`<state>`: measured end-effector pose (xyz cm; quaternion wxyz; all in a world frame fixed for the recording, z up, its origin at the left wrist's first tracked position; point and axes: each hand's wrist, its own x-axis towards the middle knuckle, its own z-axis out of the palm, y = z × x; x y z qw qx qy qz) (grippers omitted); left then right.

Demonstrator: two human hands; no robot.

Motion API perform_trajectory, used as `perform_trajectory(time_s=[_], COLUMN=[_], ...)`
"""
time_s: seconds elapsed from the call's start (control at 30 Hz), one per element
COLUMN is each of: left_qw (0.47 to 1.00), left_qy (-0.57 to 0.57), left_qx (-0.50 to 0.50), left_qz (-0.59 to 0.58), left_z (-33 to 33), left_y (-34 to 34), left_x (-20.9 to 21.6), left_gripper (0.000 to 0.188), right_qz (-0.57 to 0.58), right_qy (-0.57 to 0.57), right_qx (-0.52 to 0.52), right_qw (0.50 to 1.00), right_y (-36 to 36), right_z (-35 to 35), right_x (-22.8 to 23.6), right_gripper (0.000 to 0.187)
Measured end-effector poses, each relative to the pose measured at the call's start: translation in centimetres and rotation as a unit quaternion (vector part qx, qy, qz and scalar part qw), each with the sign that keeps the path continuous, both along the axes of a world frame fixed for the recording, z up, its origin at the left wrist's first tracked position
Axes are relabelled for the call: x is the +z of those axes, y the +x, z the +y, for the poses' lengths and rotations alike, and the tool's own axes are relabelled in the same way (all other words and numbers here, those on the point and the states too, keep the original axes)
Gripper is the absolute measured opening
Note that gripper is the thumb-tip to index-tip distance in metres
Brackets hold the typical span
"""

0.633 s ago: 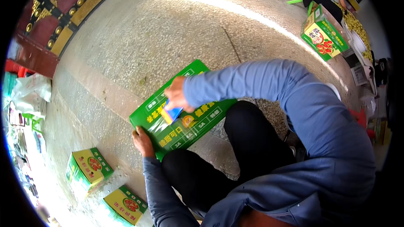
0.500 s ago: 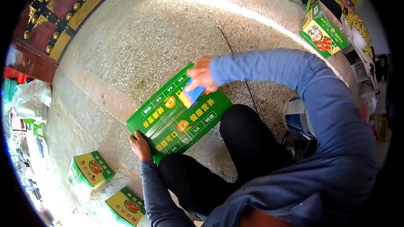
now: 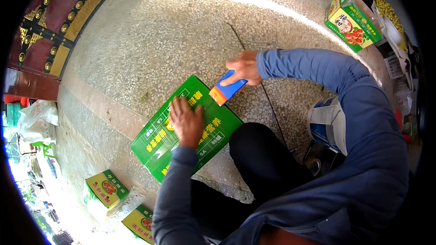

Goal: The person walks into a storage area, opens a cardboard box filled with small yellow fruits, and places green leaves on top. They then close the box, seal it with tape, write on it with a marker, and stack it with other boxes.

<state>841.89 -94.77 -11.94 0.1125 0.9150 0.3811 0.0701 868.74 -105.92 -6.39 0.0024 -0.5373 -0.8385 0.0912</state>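
A green carton with yellow print (image 3: pixel 213 120) sits in front of my knees, set at a slant on the floor. My left hand (image 3: pixel 185 120) lies flat on its top, fingers spread, over the middle seam. Shiny clear tape (image 3: pixel 164 149) shows along that seam. My right hand (image 3: pixel 245 69) is wrapped round a blue tape dispenser (image 3: pixel 230 88) with an orange front end. That front end is at the carton's far right edge; whether it touches the carton, I cannot tell.
Two cartons (image 3: pixel 106 189) (image 3: pixel 140 223) stand at the lower left. A white and blue bucket (image 3: pixel 328 122) is beside my right knee. Another carton (image 3: pixel 353 25) stands at the upper right, near a person and a heap of yellow-green produce (image 3: pixel 388 11). A studded door (image 3: pixel 54 18) fills the upper left.
My right hand has moved right with the tape dispenser, from above the carton to its far right edge. My left hand has left the carton's near left corner and now presses on its top.
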Motion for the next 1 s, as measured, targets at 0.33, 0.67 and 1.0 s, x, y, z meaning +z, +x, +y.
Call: perform_trajectory(time_s=[0.33,0.67,1.0], left_qw=[0.998,0.998,0.989], left_qy=[0.046,0.053,0.11], left_qx=[-0.04,-0.032,-0.064], left_qz=[0.025,0.026,0.075], left_z=[-3.7,-3.3,-4.6], left_y=[9.7,9.4,10.0], left_x=[-1.9,-1.9,-2.6], left_gripper=[0.057,0.043,0.037], right_qz=[-0.082,0.003,0.399], right_qy=[-0.055,-0.271,-0.05], right_qx=[-0.06,-0.301,-0.756], right_qw=[0.993,0.914,0.517], right_y=[8.0,-5.0,7.0], right_z=[-5.0,2.4,-25.2], right_x=[-7.7,-17.5,-24.9], right_gripper=[0.061,0.045,0.086])
